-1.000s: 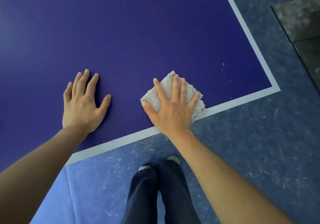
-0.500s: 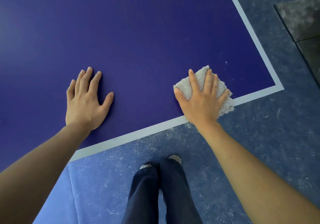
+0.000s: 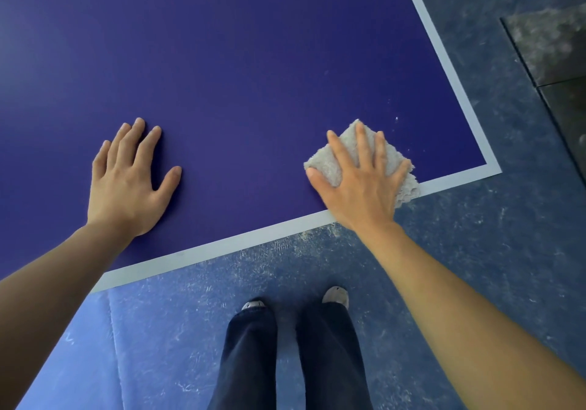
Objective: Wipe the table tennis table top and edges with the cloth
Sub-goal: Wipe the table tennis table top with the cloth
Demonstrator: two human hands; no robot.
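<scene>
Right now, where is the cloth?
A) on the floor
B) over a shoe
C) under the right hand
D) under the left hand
C: the right hand presses flat on the cloth near the corner of the table; the left hand rests on bare top.

The table (image 3: 253, 60) shows bare blue top from the near edge out toward the far and left sides, wide room for a hand to sweep. Only two things lie on it. The left hand (image 3: 126, 184) rests flat near the near edge, fingers spread. The right hand (image 3: 358, 184) presses the cloth (image 3: 329, 162) close to the near right corner. A broad band of bare top lies between the hands. A narrower strip with pale specks (image 3: 396, 118) separates the cloth from the right edge. The cloth reaches over the white line (image 3: 222, 244) at the near edge. Both forearms (image 3: 459, 298) cross that edge. The legs (image 3: 253, 362) stand on the floor (image 3: 475, 235) between them.
</scene>
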